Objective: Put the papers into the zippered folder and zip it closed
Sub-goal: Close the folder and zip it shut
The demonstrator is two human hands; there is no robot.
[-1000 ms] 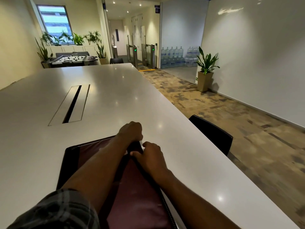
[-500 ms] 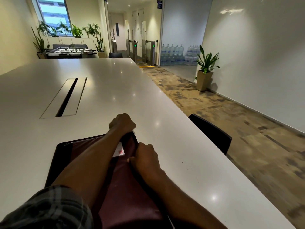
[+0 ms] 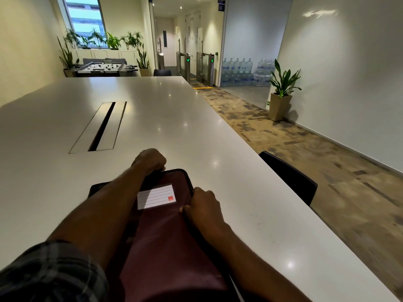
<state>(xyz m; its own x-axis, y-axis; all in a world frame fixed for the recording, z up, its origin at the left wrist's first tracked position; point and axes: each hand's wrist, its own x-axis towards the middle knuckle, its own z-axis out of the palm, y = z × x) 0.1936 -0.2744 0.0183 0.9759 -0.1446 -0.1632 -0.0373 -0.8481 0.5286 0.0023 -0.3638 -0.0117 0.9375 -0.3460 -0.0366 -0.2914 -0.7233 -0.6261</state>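
A maroon zippered folder [image 3: 172, 247] with black edging lies on the white table [image 3: 174, 118] right in front of me. Its top cover faces up and shows a white label [image 3: 156, 196] with a small red square. My left hand [image 3: 150, 159] is closed on the folder's far edge, near the top corner. My right hand [image 3: 201, 205] grips the folder's right edge, fingers curled over the zipper side. The papers are hidden; I cannot see any outside the folder.
A long cable slot [image 3: 101, 127] is set into the table ahead on the left. A black chair [image 3: 287, 175] stands at the table's right edge. Farther off are a potted plant [image 3: 281, 92], stacked water bottles [image 3: 242, 71] and a foosball table [image 3: 104, 67].
The folder's cover has come down over the left side, and the label now faces up. My right hand slid back along the right edge toward me; my left hand stays at the far edge.
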